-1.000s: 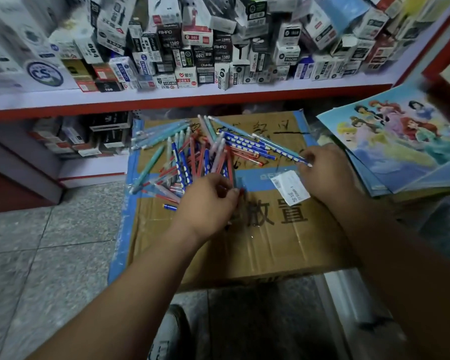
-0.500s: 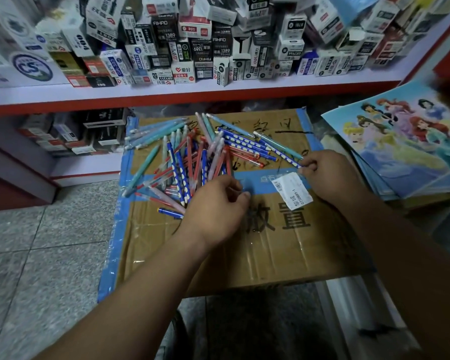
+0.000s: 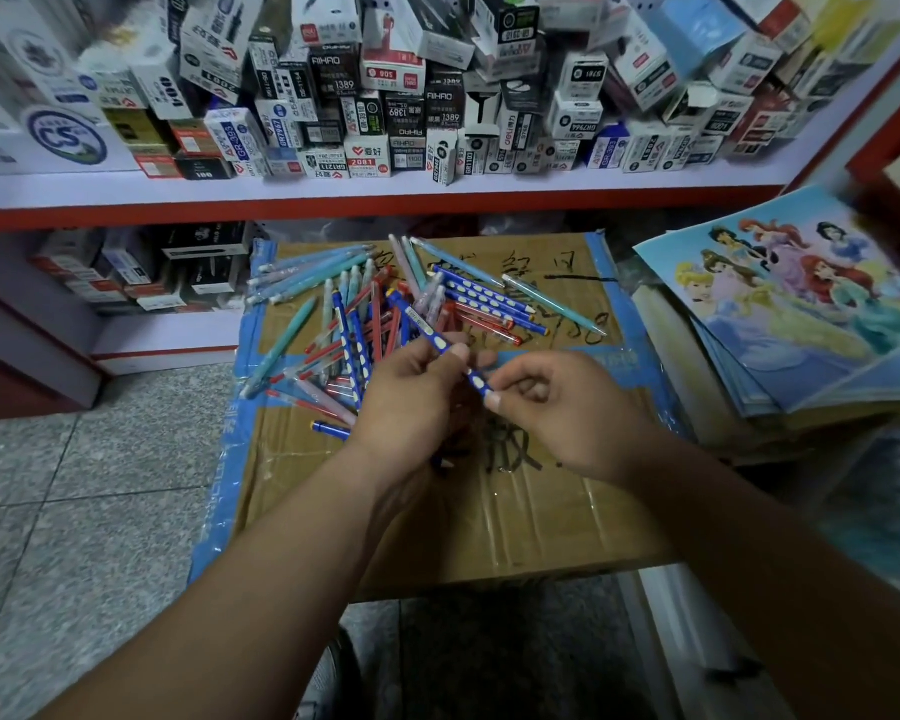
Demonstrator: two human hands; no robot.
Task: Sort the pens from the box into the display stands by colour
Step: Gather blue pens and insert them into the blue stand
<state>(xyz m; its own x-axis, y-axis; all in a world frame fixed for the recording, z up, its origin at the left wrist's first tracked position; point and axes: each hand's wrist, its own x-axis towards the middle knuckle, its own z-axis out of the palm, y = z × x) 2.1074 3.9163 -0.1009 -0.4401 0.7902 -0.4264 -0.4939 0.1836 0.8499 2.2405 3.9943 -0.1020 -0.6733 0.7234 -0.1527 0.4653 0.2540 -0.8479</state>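
A loose heap of pens (image 3: 385, 314) in blue, red, teal and pale pink lies on top of a closed cardboard box (image 3: 489, 511). A blue pen with white spots (image 3: 430, 332) is raised above the heap. My left hand (image 3: 411, 402) grips its middle. My right hand (image 3: 562, 413) pinches its near end between thumb and forefinger. Several matching blue spotted pens (image 3: 489, 298) lie side by side at the heap's right. No display stand is in view.
A shelf (image 3: 385, 192) with a red edge carries stacked pen cartons behind the box. Picture books with cartoon covers (image 3: 801, 304) lie in a pile to the right. Grey tiled floor (image 3: 74, 511) spreads to the left. A shoe tip shows at the bottom.
My right hand has left the right side of the box and come to the middle. My left hand has lifted a blue spotted pen out of the heap; both hands now hold it.
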